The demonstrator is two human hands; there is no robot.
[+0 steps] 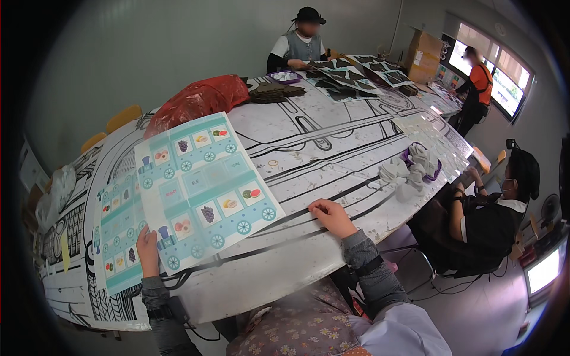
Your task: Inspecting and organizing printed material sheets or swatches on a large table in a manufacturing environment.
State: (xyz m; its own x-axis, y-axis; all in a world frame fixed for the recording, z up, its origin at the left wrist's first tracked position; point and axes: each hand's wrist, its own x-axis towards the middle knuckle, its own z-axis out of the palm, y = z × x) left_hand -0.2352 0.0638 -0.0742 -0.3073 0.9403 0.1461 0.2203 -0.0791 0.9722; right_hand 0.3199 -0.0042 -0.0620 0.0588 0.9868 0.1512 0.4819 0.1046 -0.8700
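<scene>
My left hand (pixel 148 249) is closed on the lower left edge of a large printed sheet (pixel 211 188), with the thumb on top. The sheet is pale with teal train wagons, and fruit pictures sit in its squares. It is tilted and partly covers a second sheet (pixel 119 221) of similar print lying on the table to its left. To the right of the sheet, my right hand (pixel 333 218) is over the table with its fingers curled and the fingertips together. Whether anything small is between them I cannot make out.
Black line drawings cover the white table (pixel 350 160). A red plastic bag (pixel 199 98) and dark cut pieces (pixel 276 92) lie beyond the sheets. White pieces surround a purple tray (pixel 436 169) at right. Dark sheets (pixel 344 80) lie before a person opposite; another person sits at right.
</scene>
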